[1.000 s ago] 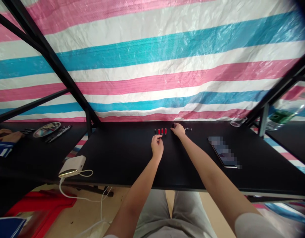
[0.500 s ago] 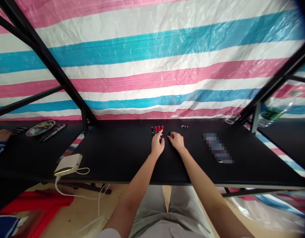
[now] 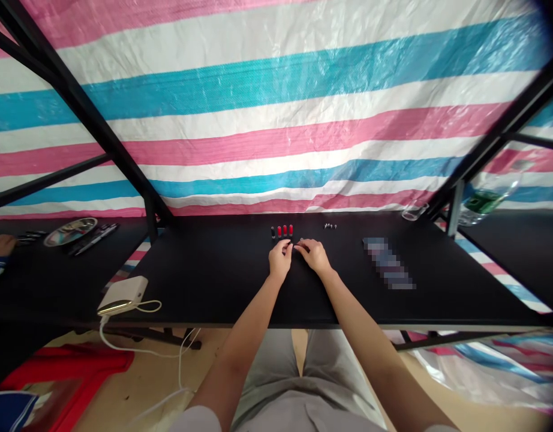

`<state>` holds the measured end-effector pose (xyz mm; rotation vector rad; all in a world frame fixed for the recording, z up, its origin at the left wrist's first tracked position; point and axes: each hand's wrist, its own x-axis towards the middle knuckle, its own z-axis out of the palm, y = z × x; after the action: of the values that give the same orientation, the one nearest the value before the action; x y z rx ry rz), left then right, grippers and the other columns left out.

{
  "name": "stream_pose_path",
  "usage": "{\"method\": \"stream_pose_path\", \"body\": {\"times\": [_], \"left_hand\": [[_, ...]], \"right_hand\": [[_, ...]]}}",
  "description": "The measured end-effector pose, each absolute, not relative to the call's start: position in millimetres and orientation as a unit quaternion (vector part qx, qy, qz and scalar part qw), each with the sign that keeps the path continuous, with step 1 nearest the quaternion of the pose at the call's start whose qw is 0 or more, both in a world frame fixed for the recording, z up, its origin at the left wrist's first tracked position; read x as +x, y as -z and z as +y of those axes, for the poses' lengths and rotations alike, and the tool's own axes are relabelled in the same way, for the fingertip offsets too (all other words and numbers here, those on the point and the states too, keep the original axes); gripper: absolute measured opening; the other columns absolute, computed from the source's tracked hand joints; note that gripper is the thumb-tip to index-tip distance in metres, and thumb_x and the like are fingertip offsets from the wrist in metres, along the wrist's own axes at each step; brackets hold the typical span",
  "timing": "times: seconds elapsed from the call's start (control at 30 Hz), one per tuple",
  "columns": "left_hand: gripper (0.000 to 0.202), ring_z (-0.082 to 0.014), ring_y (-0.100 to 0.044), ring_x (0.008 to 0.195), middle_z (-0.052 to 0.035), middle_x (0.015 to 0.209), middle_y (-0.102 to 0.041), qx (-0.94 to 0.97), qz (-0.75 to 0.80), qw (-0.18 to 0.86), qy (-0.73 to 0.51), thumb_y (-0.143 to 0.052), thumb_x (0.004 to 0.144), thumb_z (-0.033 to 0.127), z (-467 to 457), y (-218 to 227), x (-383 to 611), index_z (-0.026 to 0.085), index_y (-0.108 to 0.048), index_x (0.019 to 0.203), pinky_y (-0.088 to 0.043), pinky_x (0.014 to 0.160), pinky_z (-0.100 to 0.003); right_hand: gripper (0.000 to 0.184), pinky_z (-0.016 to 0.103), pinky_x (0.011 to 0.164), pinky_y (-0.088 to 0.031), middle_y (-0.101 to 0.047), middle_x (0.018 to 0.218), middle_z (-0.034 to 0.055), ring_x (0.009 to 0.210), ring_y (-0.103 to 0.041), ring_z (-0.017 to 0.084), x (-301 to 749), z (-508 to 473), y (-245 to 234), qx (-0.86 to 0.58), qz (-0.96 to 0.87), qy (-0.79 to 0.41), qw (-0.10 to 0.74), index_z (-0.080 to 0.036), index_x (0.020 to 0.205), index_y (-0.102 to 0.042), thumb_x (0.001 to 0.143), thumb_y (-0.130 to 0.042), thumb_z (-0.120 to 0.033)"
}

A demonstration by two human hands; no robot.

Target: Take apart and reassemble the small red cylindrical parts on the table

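Note:
My left hand (image 3: 279,259) and my right hand (image 3: 313,256) rest on the black table (image 3: 222,282), close together, their curled fingertips meeting. Both pinch at something tiny between them that I cannot make out. Just beyond my left hand stands a short row of small plugs (image 3: 281,231), one black and three red. A few tiny metal pieces (image 3: 330,226) lie further back, to the right of the row.
A phone (image 3: 387,270) lies flat on the right. A white power bank (image 3: 122,293) with a cable sits at the left front edge. A glass (image 3: 414,211) and a bottle (image 3: 487,201) stand far right. On the neighbouring table are a metal tray (image 3: 70,231), pens (image 3: 95,237) and another person's hand (image 3: 0,245).
My right hand drew back from the far edge of the table toward me and met my left hand. The left hand curled its fingers in to meet it.

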<state>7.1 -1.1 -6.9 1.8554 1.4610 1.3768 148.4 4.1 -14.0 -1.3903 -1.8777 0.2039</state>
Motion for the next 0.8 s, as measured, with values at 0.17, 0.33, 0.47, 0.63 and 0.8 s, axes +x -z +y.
{"method": "stream_pose_path", "body": {"times": [0.17,0.33,0.47,0.63,0.8], "left_hand": [[0.023,-0.0130,-0.063,0.071,-0.0060,0.087,-0.067,0.607,0.514,0.266,-0.544,-0.053,0.080,0.030,3.0,10.8,6.7,0.017,-0.061,0.098,-0.051,0.071,-0.026],[0.027,-0.0123,-0.063,0.070,-0.0061,0.088,-0.066,0.593,0.487,0.285,-0.574,-0.051,0.081,0.035,2.4,9.7,8.1,0.017,-0.060,0.100,-0.052,0.067,-0.024],[0.027,-0.0116,-0.062,0.067,-0.0053,0.087,-0.066,0.594,0.480,0.284,-0.580,-0.052,0.081,0.036,1.1,7.7,7.6,0.018,-0.061,0.099,-0.051,0.065,-0.023],[0.026,-0.0112,-0.062,0.066,-0.0047,0.088,-0.067,0.611,0.478,0.283,-0.564,-0.054,0.079,0.036,2.1,10.8,7.1,0.020,-0.062,0.099,-0.052,0.065,-0.024],[0.028,-0.0109,-0.062,0.064,-0.0041,0.084,-0.067,0.608,0.474,0.297,-0.564,-0.052,0.080,0.036,3.5,12.3,6.6,0.019,-0.061,0.100,-0.052,0.064,-0.023]], "right_hand": [[0.027,0.026,0.068,-0.042,-0.064,0.087,0.0058,0.074,-0.058,0.016,149.6,2.4,13.0,-0.582,-0.695,-0.063,0.418,-0.020,0.096,-0.064,0.086,-0.044,-0.035],[0.029,0.027,0.067,-0.042,-0.062,0.081,0.0066,0.069,-0.056,0.015,151.0,2.0,13.6,-0.633,-0.664,-0.028,0.397,-0.019,0.099,-0.066,0.085,-0.044,-0.032],[0.029,0.026,0.066,-0.041,-0.061,0.079,0.0062,0.067,-0.055,0.015,151.1,2.5,15.1,-0.635,-0.666,-0.021,0.391,-0.018,0.099,-0.066,0.085,-0.044,-0.031],[0.028,0.025,0.065,-0.041,-0.059,0.078,0.0061,0.067,-0.054,0.014,151.8,4.0,18.5,-0.618,-0.673,-0.012,0.406,-0.018,0.099,-0.066,0.085,-0.044,-0.029],[0.028,0.026,0.064,-0.042,-0.058,0.076,0.0059,0.067,-0.054,0.015,152.2,5.3,19.3,-0.604,-0.678,-0.008,0.419,-0.018,0.099,-0.066,0.085,-0.044,-0.028]]}}
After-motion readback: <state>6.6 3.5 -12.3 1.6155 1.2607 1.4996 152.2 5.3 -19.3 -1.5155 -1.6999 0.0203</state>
